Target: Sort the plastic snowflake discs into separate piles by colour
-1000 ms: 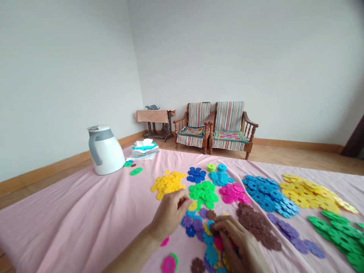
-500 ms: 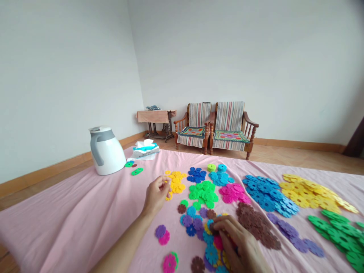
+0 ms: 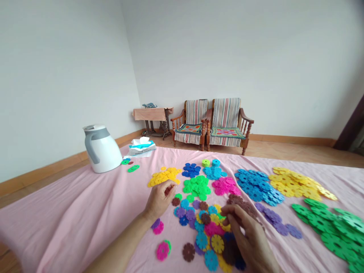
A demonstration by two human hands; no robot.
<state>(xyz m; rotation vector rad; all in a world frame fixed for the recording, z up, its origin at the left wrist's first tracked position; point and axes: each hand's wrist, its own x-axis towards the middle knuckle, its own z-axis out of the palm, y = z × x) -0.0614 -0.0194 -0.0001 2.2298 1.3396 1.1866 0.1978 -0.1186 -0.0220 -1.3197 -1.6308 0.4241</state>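
We hold our left hand (image 3: 159, 198) at the near edge of the small yellow heap (image 3: 161, 177), its fingers curled in toward the thumb; we cannot tell whether a disc is pinched there. Our right hand (image 3: 248, 237) is over the right side of the mixed pile of notched plastic discs (image 3: 201, 240), fingers bent and slightly parted, and we cannot make out whether they grip one.

That pile lies on the pink cloth (image 3: 74, 227) in front of us, blue, purple, brown, yellow and pink discs overlapping. Just beyond it sit the bright green heap (image 3: 196, 187) and the pink heap (image 3: 226, 186). The brown heap (image 3: 241, 203) is partly hidden by our right hand. Farther left, the white-and-grey jug (image 3: 104, 153) stands upright near the tissue box (image 3: 142, 147).
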